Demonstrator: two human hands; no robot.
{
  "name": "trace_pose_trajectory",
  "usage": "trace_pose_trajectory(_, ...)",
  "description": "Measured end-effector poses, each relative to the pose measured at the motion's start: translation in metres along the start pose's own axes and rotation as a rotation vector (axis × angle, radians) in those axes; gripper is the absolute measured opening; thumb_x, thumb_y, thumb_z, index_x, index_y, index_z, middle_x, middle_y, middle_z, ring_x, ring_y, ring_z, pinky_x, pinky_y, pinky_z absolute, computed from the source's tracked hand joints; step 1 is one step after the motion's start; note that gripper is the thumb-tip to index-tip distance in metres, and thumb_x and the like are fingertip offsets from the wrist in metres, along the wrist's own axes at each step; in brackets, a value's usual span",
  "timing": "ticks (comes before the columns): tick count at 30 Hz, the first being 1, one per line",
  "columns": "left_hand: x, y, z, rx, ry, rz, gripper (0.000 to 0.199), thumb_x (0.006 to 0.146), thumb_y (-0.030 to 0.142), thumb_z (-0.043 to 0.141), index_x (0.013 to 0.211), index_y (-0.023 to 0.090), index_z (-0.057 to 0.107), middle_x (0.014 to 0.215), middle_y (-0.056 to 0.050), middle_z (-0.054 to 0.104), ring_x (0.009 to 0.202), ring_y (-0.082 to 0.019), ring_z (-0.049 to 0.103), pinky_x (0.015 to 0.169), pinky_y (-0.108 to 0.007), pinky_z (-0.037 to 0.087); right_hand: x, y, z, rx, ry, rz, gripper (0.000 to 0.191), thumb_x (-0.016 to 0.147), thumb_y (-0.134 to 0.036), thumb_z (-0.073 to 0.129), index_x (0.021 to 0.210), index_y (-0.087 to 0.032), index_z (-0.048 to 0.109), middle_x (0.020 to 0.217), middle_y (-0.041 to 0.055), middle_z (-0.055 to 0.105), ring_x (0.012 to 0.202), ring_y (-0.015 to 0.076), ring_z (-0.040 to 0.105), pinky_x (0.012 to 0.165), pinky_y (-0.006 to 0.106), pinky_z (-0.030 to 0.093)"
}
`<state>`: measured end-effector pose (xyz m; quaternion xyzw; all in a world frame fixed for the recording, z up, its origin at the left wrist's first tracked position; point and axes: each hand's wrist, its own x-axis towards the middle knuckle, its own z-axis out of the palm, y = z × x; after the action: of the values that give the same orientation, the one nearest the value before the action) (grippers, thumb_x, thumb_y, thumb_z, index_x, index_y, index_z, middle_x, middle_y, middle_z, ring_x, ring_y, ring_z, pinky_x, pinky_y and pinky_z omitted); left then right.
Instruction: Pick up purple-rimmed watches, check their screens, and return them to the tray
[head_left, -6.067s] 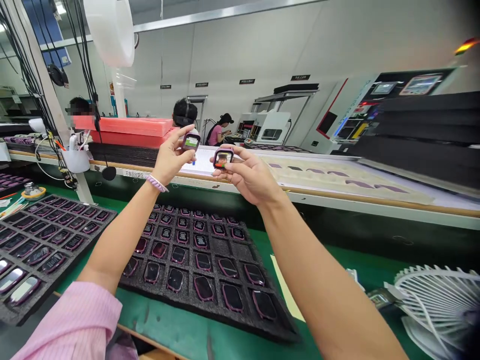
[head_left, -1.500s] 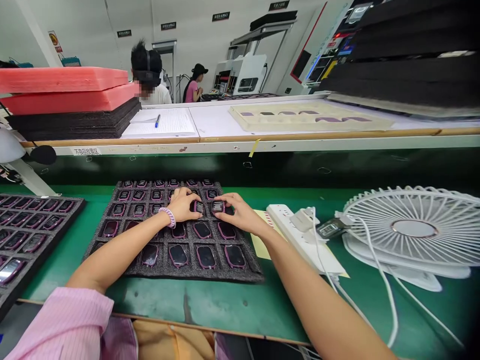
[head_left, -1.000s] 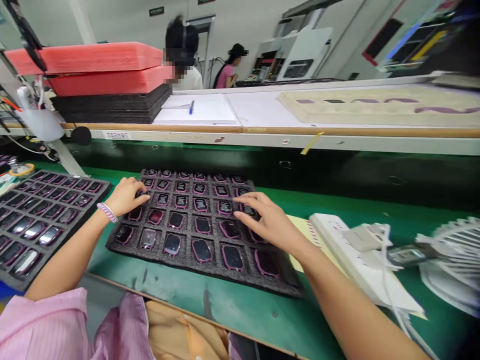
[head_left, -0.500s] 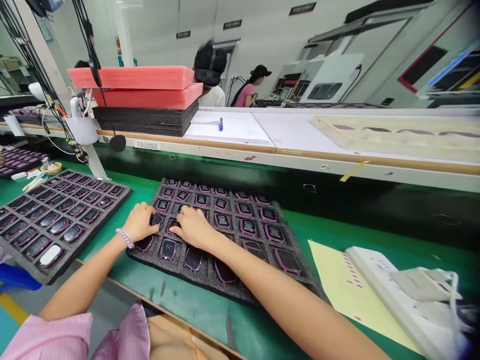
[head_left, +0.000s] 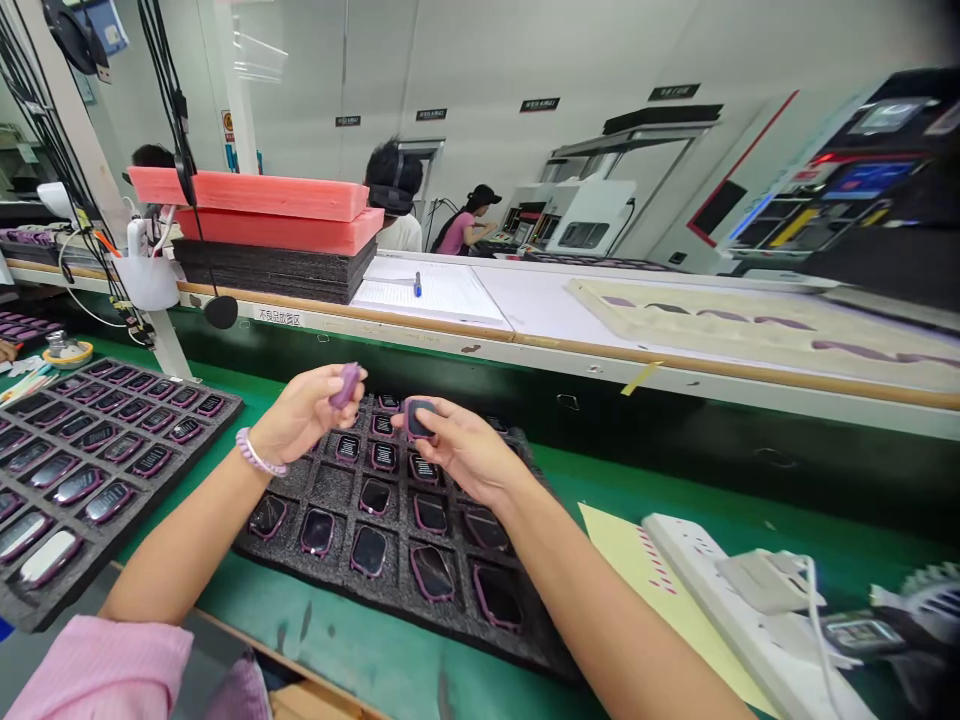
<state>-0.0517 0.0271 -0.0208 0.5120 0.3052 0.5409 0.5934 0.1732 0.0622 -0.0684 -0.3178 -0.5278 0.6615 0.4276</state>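
Across the green bench [head_left: 360, 640] at the frame's centre lies our black foam tray [head_left: 337, 490] of purple watch bodies. Above it, our left hand [head_left: 304, 412] pinches one purple watch body [head_left: 346, 383] between thumb and fingers, while our right hand [head_left: 457, 450] grips a second watch body [head_left: 417, 417], its dark face towards us.

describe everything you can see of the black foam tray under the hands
The black foam tray lies flat on the green bench top, set at an angle to its edge. It looks like dark, coarse foam cut into a grid of rectangular pockets. Most pockets hold a purple-rimmed watch body: dark glass up in the near rows, label side up farther back. A few pockets are empty. The left hand and right hand are raised above it, not touching. A yellow sheet lies to its right.
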Motion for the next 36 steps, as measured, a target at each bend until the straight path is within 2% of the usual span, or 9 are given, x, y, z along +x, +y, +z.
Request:
trace_pose_trajectory(2, 0.015, 0.005, 0.025, -0.274, -0.038, -0.065, 0.041, 0.073, 0.036, 0.072, 0.101, 0.008, 0.064, 0.082, -0.004, 0.060, 0.062, -0.008, 0.052, 0.057, -0.020, 0.044, -0.008, -0.011, -0.012, 0.161, 0.064, 0.006, 0.054, 0.066, -0.044, 0.092, 0.105, -0.017, 0.066, 0.103, 0.0116, 0.073, 0.063, 0.0115, 0.062, 0.059, 0.023, 0.053)
trace_pose_trajectory(4, 0.027, 0.006, 0.045, -0.414, -0.036, -0.116, 0.030, 0.078, 0.030, 0.064, 0.098, 0.006, 0.064, 0.082, -0.006, 0.062, 0.060, -0.008, 0.053, 0.056, -0.019, 0.045, -0.016, -0.018, -0.020, 0.219, 0.117, -0.017, 0.057, 0.062, -0.040, 0.096, 0.108, -0.019, 0.069, 0.106, 0.0105, 0.074, 0.077, 0.0154, 0.069, 0.073, 0.026, 0.059)
trace_pose_trajectory(8, 0.034, -0.004, 0.058, -0.476, -0.013, -0.152, 0.020, 0.082, 0.025, 0.063, 0.094, 0.009, 0.061, 0.081, -0.005, 0.061, 0.051, -0.005, 0.047, 0.046, -0.016, 0.035, -0.027, -0.021, -0.025, 0.202, 0.142, -0.074, 0.055, 0.068, -0.037, 0.096, 0.115, -0.026, 0.070, 0.105, 0.0043, 0.074, 0.081, 0.0147, 0.072, 0.083, 0.028, 0.060)
trace_pose_trajectory(13, 0.029, -0.015, 0.047, -0.245, -0.011, -0.109, 0.042, 0.067, 0.027, 0.082, 0.099, 0.010, 0.061, 0.074, 0.003, 0.050, 0.051, -0.003, 0.040, 0.045, -0.015, 0.025, -0.030, -0.019, -0.022, 0.168, 0.105, -0.102, 0.051, 0.071, -0.039, 0.094, 0.115, -0.026, 0.072, 0.110, 0.0039, 0.072, 0.081, 0.0153, 0.071, 0.082, 0.030, 0.061)
trace_pose_trajectory(18, 0.030, -0.018, 0.046, -0.104, 0.064, -0.062, 0.050, 0.065, 0.028, 0.082, 0.106, 0.012, 0.058, 0.075, 0.005, 0.044, 0.052, -0.003, 0.037, 0.047, -0.018, 0.022, -0.034, -0.020, -0.018, 0.137, 0.063, -0.121, 0.048, 0.073, -0.038, 0.092, 0.116, -0.028, 0.072, 0.112, 0.0025, 0.070, 0.084, 0.0154, 0.071, 0.082, 0.029, 0.060)
trace_pose_trajectory(23, 0.030, -0.024, 0.049, 0.057, 0.017, -0.040, 0.047, 0.068, 0.029, 0.079, 0.107, 0.017, 0.057, 0.082, 0.004, 0.048, 0.051, -0.003, 0.035, 0.046, -0.021, 0.022, -0.038, -0.025, -0.019, 0.119, 0.072, -0.156, 0.051, 0.073, -0.038, 0.092, 0.117, -0.027, 0.070, 0.109, 0.0038, 0.070, 0.081, 0.0166, 0.070, 0.079, 0.031, 0.061)
trace_pose_trajectory(26, 0.029, -0.027, 0.049, 0.228, 0.012, 0.030, 0.038, 0.071, 0.025, 0.073, 0.105, 0.016, 0.058, 0.084, 0.002, 0.052, 0.059, -0.006, 0.041, 0.052, -0.022, 0.031, -0.038, -0.025, -0.020, 0.121, 0.051, -0.161, 0.051, 0.073, -0.038, 0.091, 0.118, -0.027, 0.069, 0.108, 0.0037, 0.070, 0.078, 0.0155, 0.068, 0.074, 0.029, 0.060)
trace_pose_trajectory(30, 0.028, -0.031, 0.051, 0.405, 0.037, 0.128, 0.028, 0.074, 0.019, 0.066, 0.101, 0.016, 0.060, 0.087, 0.000, 0.055, 0.078, -0.012, 0.048, 0.069, -0.023, 0.041, -0.037, -0.023, -0.020, 0.132, 0.022, -0.152, 0.051, 0.072, -0.038, 0.093, 0.117, -0.027, 0.070, 0.095, 0.0012, 0.068, 0.073, 0.0138, 0.065, 0.068, 0.026, 0.057)
trace_pose_trajectory(36, 0.028, -0.039, 0.052, 0.447, 0.074, 0.164, 0.041, 0.076, 0.020, 0.071, 0.114, 0.015, 0.055, 0.094, -0.003, 0.057, 0.082, -0.014, 0.051, 0.074, -0.025, 0.044, -0.038, -0.024, -0.018, 0.139, 0.023, -0.151, 0.049, 0.073, -0.040, 0.092, 0.116, -0.027, 0.071, 0.096, 0.0015, 0.065, 0.071, 0.0129, 0.061, 0.065, 0.026, 0.054)
